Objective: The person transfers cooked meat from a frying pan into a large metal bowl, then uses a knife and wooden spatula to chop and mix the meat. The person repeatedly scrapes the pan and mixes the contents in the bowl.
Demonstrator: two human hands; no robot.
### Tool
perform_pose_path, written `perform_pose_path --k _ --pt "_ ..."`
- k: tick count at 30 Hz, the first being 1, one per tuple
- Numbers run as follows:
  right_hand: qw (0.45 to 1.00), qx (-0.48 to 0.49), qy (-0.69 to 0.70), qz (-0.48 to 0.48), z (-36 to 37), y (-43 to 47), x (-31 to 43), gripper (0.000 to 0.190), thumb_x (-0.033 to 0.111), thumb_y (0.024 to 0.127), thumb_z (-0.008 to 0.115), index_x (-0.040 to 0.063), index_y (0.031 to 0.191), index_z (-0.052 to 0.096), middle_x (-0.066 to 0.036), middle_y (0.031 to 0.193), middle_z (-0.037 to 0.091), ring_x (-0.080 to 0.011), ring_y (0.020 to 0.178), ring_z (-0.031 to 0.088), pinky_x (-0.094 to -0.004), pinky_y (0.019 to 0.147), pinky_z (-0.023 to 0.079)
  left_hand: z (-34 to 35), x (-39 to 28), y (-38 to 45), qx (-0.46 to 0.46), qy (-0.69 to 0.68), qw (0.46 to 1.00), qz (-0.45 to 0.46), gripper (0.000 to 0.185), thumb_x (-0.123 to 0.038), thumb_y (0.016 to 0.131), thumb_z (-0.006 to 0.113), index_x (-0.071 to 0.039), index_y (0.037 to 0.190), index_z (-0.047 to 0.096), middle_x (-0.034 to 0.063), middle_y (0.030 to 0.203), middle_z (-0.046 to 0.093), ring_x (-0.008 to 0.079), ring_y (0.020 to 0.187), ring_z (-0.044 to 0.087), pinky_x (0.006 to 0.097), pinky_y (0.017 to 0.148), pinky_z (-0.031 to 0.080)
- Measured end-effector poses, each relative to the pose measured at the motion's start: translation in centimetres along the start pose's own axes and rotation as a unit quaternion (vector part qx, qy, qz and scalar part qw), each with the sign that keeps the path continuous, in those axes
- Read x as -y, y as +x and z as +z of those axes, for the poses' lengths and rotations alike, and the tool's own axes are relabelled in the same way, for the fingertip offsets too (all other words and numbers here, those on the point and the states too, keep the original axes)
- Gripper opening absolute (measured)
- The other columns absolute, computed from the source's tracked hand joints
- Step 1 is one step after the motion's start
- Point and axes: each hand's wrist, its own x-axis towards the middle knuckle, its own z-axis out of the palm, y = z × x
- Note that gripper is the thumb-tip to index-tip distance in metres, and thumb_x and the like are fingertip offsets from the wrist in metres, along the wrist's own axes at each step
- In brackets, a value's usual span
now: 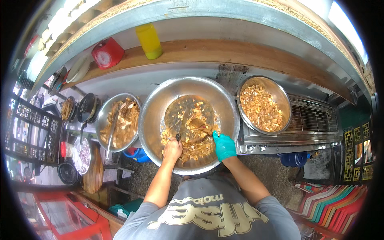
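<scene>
My bare left hand [172, 149] is closed round the dark handle of a knife [184, 118], whose blade points away from me. A teal glove covers my right hand [225, 146], which grips a wooden spoon or scoop [198, 123]. Both tools are over a round, dark chopping board [174, 112] inside a large metal basin [153, 102]. Chopped brown meat [193, 150] lies across the board and heaps along the basin's near side. Part of the knife handle is hidden by my fingers.
Left stands a metal bowl [102, 120] of larger meat pieces with a long-handled ladle [112, 129]. A metal bowl [286, 105] of chopped meat sits right, beside a wire-rack grill [312, 112]. Beyond the basin runs a wooden shelf [210, 49] with a red scale [108, 54] and yellow container [149, 42].
</scene>
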Motion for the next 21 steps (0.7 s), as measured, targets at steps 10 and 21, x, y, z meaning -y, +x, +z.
perform_pose_path --k 10,21 --pt "0.986 0.077 0.106 0.101 0.6 1.6 1.6 0.051 0.006 0.089 0.048 0.007 0.139 0.046 -0.027 0.112 0.060 -0.0415 0.103 0.062 -0.0484 0.086 0.052 -0.7 1.3 0.7 -0.044 -0.011 0.998 0.045 0.034 -0.028 0.094 0.055 0.006 0.099 0.053 0.0310 0.081 0.066 0.0493 0.080 0.065 0.0565 0.077 0.051" --pt "0.995 0.029 0.027 0.092 -3.0 -5.1 2.0 0.056 0.005 0.085 0.049 0.008 0.141 0.047 -0.020 0.103 0.061 -0.0369 0.090 0.064 -0.0464 0.076 0.054 -1.0 1.6 0.8 0.020 -0.063 0.998 0.012 0.034 -0.028 0.093 0.057 0.005 0.098 0.056 0.0310 0.086 0.066 0.0475 0.086 0.066 0.0544 0.080 0.052"
